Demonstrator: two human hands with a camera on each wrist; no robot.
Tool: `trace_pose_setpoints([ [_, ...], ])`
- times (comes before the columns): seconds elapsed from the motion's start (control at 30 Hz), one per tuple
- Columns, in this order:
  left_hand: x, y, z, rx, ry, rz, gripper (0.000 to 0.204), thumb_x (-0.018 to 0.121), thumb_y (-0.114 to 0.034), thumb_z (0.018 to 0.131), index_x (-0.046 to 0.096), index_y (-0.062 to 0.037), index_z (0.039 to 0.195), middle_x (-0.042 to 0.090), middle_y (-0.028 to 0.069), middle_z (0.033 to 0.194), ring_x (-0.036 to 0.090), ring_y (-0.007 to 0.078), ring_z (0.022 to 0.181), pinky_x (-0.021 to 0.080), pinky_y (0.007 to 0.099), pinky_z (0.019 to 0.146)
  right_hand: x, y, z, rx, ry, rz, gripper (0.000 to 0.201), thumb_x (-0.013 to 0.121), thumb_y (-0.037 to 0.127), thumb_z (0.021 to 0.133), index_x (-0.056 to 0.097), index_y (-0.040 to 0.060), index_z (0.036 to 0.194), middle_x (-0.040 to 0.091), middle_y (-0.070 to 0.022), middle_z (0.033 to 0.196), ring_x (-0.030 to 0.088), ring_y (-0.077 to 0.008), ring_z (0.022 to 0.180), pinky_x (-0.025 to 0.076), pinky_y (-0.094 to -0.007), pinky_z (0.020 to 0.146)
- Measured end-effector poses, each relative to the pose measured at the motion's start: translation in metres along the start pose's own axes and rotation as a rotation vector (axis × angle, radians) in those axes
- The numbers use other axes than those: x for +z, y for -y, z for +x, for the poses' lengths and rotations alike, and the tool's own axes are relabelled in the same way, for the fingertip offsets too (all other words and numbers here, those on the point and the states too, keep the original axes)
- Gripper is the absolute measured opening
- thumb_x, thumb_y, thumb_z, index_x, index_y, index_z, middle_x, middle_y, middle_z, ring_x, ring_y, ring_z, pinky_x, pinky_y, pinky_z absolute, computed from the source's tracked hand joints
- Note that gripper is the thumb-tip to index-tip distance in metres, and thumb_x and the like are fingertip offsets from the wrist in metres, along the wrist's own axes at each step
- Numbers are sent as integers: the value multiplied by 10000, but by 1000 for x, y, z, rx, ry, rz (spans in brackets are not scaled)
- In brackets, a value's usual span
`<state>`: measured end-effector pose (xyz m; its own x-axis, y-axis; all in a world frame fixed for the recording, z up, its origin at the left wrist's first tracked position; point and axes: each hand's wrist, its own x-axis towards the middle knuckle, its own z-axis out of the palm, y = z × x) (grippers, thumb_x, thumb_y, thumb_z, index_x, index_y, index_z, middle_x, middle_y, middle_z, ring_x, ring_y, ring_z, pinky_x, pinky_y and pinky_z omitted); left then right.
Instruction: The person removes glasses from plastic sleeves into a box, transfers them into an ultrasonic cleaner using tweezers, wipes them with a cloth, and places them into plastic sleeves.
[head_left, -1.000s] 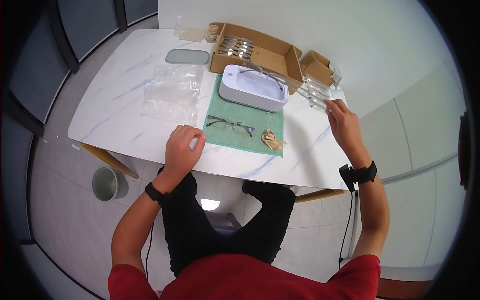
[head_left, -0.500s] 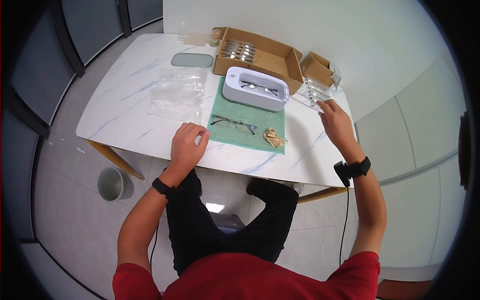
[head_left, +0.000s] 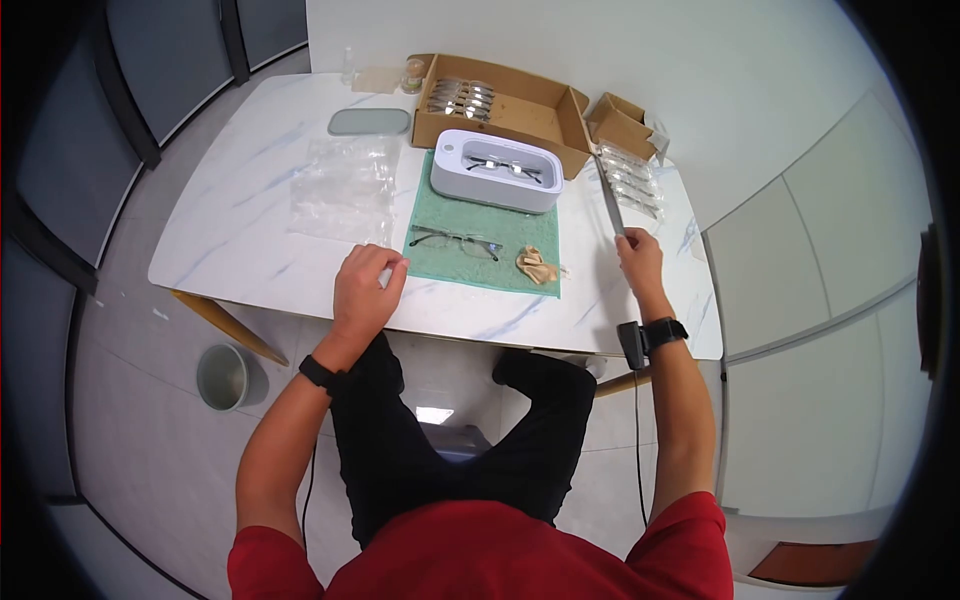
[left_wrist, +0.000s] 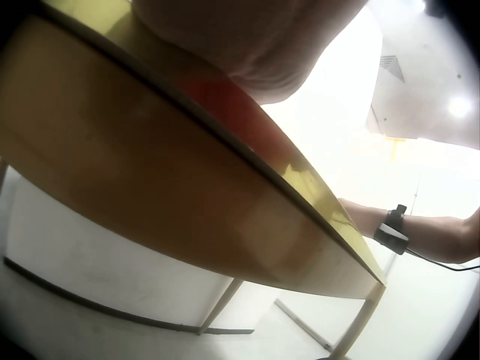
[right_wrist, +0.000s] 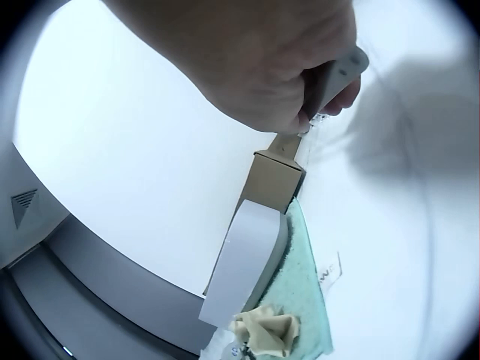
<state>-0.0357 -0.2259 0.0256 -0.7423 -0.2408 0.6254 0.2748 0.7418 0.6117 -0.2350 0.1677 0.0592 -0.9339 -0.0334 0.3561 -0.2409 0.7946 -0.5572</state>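
Observation:
My right hand [head_left: 642, 265] grips one end of long grey tweezers [head_left: 611, 205], which point away toward the cardboard boxes; in the right wrist view the rounded grey end [right_wrist: 352, 61] sticks out of the fist. Left of them, a pair of glasses [head_left: 508, 168] lies in the basin of a white ultrasonic cleaner [head_left: 490, 190]. The cleaner stands on a green towel [head_left: 470, 277]. In front of it lie a second pair of glasses [head_left: 455, 239] and a crumpled beige cloth [head_left: 537, 265]. My left hand [head_left: 366, 288] rests at the table's front edge, fingers loosely curled.
Behind the cleaner, a cardboard tray [head_left: 585, 130] holds several glasses. Clear-wrapped glasses [head_left: 632, 182] lie to the right by a smaller box [head_left: 618, 122]. Plastic bags [head_left: 345, 190] and a grey lid [head_left: 369, 121] are at left. A bin [head_left: 226, 378] stands on the floor.
One pair of glasses, first held by the tweezers above the cleaner, now lies in its basin. My right hand has drawn back left and nearer, swinging the tweezers upright in view. My left hand stays put.

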Motion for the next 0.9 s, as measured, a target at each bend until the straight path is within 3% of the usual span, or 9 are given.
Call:
trace_pose_setpoints([
  [0.03,1,0,0,-8,-1,10,66,700,-70,813,646,-34,812,631,87,793,592,280,775,474,382,699,6,-1,-2,-62,-19,-107,292,684,212,854,685,-20,1032,711,-143,851,699,-243,741,553,-365,676],
  [0.13,1,0,-1,-5,-1,28,62,697,-69,814,645,-34,809,633,86,793,593,279,771,475,379,698,21,4,-6,40,20,-179,332,700,262,823,696,-17,1003,706,-172,873,692,-305,763,542,-396,743],
  [0.23,1,-1,0,6,-3,39,61,693,-66,815,642,-34,803,634,85,793,592,278,768,477,379,694,29,14,-12,-14,-24,-246,336,706,282,817,708,-5,991,706,-162,870,687,-311,772,542,-398,738],
  [0.37,2,-1,0,15,-7,40,59,688,-60,814,639,-32,799,635,86,793,592,278,767,477,377,687,27,26,-18,3,61,-236,337,715,304,821,708,15,994,684,-167,932,670,-327,847,534,-410,757],
  [0.5,2,0,0,48,14,61,55,686,-57,816,638,-29,816,636,86,801,593,281,772,482,373,690,25,12,-20,-83,-10,-37,320,705,301,866,713,-3,967,700,-167,881,675,-289,765,533,-370,712],
  [0.57,1,-2,2,32,46,38,91,687,-56,816,643,-20,887,638,105,863,596,295,824,490,376,734,25,2,-22,-82,-22,82,308,690,295,883,714,-3,955,693,-173,882,670,-295,773,528,-374,714],
  [0.7,-9,-10,22,50,106,46,200,686,-69,822,637,-13,1008,628,137,964,584,322,918,482,388,817,26,-5,-27,-25,-114,252,259,674,235,915,707,-21,935,696,-155,816,658,-227,698,516,-322,673],
  [0.77,-11,-20,46,192,147,106,326,691,-98,824,612,-13,1129,602,170,1073,555,345,1015,458,413,891,27,-6,-27,-11,-122,274,263,675,240,919,708,-21,934,693,-149,797,651,-209,685,513,-317,667],
  [0.9,9,-20,98,249,187,204,434,709,-148,814,592,-23,1213,581,173,1142,533,351,1074,445,431,928,29,-11,-26,25,-87,353,275,668,246,931,704,-27,929,686,-121,768,622,-173,662,505,-302,658],
])
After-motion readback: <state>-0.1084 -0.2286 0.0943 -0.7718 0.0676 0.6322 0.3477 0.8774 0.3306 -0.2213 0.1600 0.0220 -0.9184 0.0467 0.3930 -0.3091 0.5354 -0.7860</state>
